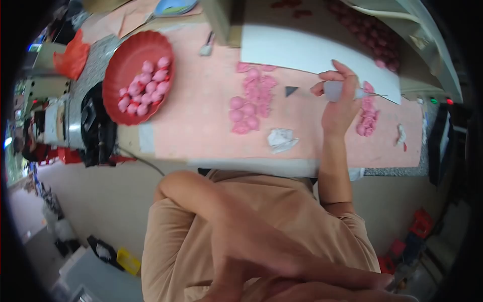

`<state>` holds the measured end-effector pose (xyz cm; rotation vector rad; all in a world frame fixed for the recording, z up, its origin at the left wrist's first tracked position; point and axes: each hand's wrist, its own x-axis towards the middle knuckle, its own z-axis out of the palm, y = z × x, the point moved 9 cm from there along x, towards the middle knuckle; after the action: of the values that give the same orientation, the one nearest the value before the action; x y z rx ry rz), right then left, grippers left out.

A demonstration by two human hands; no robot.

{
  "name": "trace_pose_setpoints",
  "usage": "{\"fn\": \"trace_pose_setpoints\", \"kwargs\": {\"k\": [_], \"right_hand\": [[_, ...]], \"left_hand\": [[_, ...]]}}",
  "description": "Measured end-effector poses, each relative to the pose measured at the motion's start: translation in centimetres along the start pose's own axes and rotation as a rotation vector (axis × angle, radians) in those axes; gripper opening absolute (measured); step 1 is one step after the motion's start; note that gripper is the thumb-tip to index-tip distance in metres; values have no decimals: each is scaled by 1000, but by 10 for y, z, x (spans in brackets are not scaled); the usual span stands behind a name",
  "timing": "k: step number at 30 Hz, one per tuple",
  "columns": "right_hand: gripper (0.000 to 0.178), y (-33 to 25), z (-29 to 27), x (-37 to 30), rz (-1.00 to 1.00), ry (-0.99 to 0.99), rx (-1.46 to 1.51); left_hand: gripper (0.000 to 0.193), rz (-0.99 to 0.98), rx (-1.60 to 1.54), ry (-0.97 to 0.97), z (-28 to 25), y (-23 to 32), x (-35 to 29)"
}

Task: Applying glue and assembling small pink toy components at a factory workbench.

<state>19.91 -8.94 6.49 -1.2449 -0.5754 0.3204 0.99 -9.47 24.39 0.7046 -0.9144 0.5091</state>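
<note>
My right hand (pixel 338 115) is over the table and wrapped round a small whitish squeeze bottle (pixel 332 91) with a thin needle tip pointing right. The tip is beside a row of small pink moulded pieces (pixel 368 120). Left of that hand lies a group of round pink pieces (pixel 244 111), with pink petal-like pieces (pixel 259 90) along its far side. Close to the camera, my left hand (pixel 287 267) is bent across my body, its fingers stretched out to the right and nothing visible in them. The lower edge cuts part of it off.
A red scalloped bowl (pixel 113 60) of pink balls stands on the left. On the pink table covering (pixel 196 105) are a crumpled white tissue (pixel 282 140), a dark triangular piece (pixel 291 90) and a brush (pixel 207 46). A white sheet (pixel 287 43) and dark red balls (pixel 370 35) lie beyond.
</note>
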Motion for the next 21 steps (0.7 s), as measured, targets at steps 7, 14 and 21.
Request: {"fn": "trace_pose_setpoints", "kwargs": {"k": [7, 14, 21], "right_hand": [[36, 1, -66, -20, 48, 21, -34], [16, 35, -59, -2, 122, -186, -404], [22, 38, 24, 117, -315, -315, -817]], "left_hand": [[35, -479, 54, -350, -22, -20, -67], [21, -878, 1953, 108, -214, -12, -119], [13, -843, 1827, 178, -213, -9, -115]]}}
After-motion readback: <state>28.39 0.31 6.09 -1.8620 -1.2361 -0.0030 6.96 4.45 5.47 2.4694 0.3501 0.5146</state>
